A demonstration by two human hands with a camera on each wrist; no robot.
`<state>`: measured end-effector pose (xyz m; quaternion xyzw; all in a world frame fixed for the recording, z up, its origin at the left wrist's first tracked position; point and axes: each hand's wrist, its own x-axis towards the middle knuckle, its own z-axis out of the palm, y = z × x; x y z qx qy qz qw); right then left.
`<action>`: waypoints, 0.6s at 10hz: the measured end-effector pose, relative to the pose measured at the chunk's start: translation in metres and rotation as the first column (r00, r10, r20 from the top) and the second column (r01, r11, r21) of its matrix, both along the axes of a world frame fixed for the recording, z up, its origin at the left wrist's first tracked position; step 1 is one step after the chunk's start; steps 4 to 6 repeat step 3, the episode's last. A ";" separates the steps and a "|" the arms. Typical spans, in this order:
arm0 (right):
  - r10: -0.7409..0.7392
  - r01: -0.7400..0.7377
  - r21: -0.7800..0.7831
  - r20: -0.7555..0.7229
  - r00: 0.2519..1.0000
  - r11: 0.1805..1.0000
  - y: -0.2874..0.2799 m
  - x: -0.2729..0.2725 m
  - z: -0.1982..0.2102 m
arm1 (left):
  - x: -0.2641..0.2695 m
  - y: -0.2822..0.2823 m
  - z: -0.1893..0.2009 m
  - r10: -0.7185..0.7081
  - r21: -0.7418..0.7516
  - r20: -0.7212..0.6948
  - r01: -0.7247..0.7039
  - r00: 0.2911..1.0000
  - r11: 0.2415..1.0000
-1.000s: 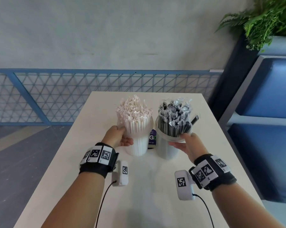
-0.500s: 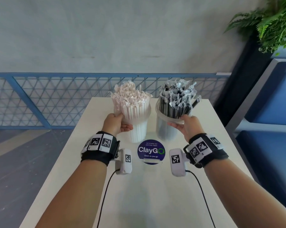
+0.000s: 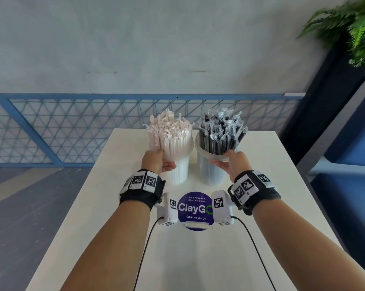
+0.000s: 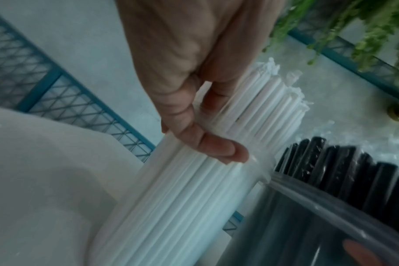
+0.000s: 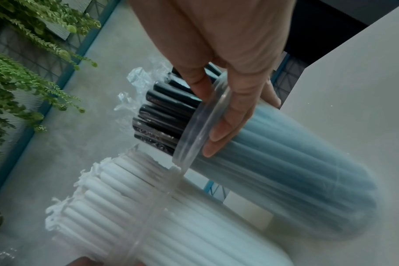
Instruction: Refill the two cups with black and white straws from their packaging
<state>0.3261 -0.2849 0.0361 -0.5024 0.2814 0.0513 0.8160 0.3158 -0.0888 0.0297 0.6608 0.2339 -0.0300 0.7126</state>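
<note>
Hands (image 3: 159, 163) (image 3: 233, 164) grip both straw-filled cups (image 3: 178, 173) (image 3: 209, 171) side by side.

Two cups (image 3: 178, 171) (image 3: 211, 171) on one table (image 3: 198, 259); two hands (image 3: 156, 162) (image 3: 234, 162); one round sign (image 3: 195, 208); straws too many to count.

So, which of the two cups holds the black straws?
The cup gripped by the right hand; its straws are black, while the left hand's cup holds white ones.
</note>
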 end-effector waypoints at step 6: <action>0.262 -0.248 -0.241 0.028 0.965 0.938 -0.022 -0.040 0.002 | -0.039 0.005 0.000 -0.064 0.127 -0.026 0.067 0.998 0.990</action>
